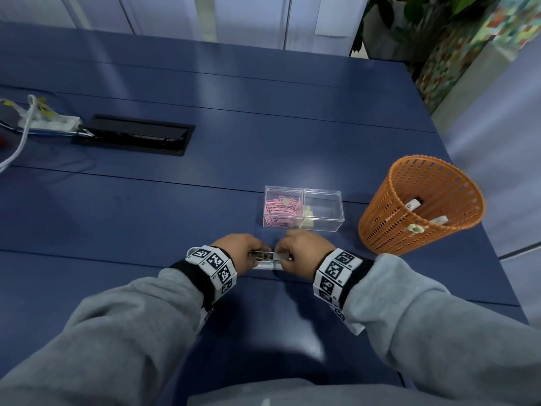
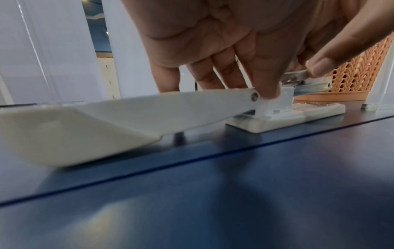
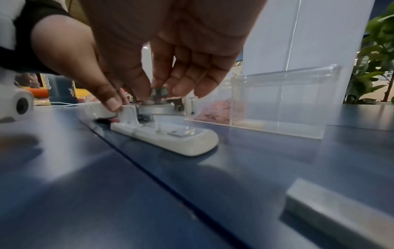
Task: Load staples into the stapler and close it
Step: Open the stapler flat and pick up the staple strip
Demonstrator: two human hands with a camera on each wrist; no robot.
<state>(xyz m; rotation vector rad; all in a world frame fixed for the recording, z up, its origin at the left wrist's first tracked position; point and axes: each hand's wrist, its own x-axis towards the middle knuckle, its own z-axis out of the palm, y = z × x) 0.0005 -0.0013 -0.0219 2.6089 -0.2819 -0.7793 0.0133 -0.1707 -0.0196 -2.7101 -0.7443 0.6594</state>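
Note:
A white stapler [image 1: 268,266] lies open on the blue table [image 1: 234,171], near the front. Its lid [image 2: 106,118] is folded back flat to the left, its base [image 3: 181,136] points right, and its metal magazine [image 1: 265,255] is bared. My left hand [image 1: 257,252] grips the stapler at the hinge, thumb on the magazine [image 2: 309,84]. My right hand [image 3: 157,91] pinches a short strip of staples [image 3: 160,91] just above the magazine [image 3: 157,107]. Whether the strip touches the channel is hidden by my fingers.
A clear two-part box [image 1: 303,208] with pink paper clips stands just behind the stapler. An orange mesh basket [image 1: 418,206] stands to the right. A second staple strip [image 3: 341,215] lies on the table near my right wrist. A cable hatch [image 1: 137,134] sits far left.

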